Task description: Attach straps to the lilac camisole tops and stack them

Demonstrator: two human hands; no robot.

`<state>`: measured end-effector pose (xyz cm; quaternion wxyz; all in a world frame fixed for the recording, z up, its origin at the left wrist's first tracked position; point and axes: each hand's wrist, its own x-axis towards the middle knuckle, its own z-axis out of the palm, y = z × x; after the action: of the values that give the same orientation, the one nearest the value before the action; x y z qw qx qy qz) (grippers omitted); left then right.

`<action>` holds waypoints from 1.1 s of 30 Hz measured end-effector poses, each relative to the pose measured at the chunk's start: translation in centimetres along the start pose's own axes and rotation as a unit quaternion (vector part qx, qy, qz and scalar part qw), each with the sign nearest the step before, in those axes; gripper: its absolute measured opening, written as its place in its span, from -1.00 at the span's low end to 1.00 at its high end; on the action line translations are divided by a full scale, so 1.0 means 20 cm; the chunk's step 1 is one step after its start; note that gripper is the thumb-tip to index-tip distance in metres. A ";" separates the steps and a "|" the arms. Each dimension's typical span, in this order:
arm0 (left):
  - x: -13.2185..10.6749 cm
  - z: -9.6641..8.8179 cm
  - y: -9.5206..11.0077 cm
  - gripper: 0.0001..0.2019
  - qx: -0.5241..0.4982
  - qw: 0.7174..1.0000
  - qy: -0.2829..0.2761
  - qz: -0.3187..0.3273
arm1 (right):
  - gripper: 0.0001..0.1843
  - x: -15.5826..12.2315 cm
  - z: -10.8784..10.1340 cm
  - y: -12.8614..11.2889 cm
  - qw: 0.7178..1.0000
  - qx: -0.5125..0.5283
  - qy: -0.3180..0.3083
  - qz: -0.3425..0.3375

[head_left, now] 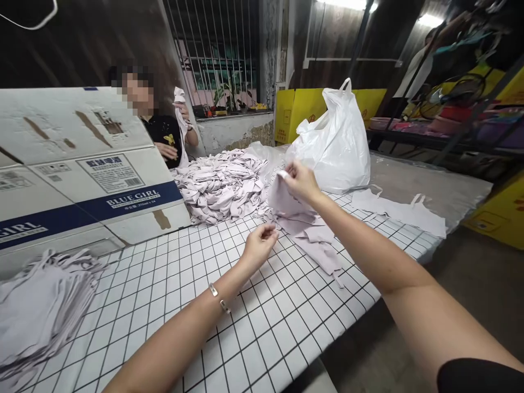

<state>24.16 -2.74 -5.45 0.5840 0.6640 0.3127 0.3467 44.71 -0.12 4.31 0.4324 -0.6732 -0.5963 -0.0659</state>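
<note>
My right hand (301, 180) is raised over the checked table (254, 322) and pinches the top edge of a pale lilac fabric piece (305, 229). The piece hangs from the fingers and trails down onto the tabletop. My left hand (258, 244), lower and nearer, has its fingers curled into a pinch beside the same fabric; whether it holds the cloth is unclear. A silver bracelet sits on my left wrist.
A big heap of the same lilac pieces (223, 185) lies beyond my hands; another stack (41, 305) sits at the near left. A tilted Blue Girl carton (82, 169), a white plastic bag (338, 142) and a flat garment (399, 210) surround them. Another person (164, 128) handles fabric.
</note>
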 end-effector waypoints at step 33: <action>-0.33 -1.51 0.69 -0.86 0.326 0.932 -0.009 0.156 | -0.79 0.22 0.14 -0.59 0.926 -0.018 -0.362 0.110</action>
<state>-4.44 7.03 9.86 0.2768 0.8612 0.2959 0.3069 34.59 3.99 11.18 0.1800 -0.7202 -0.6330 0.2195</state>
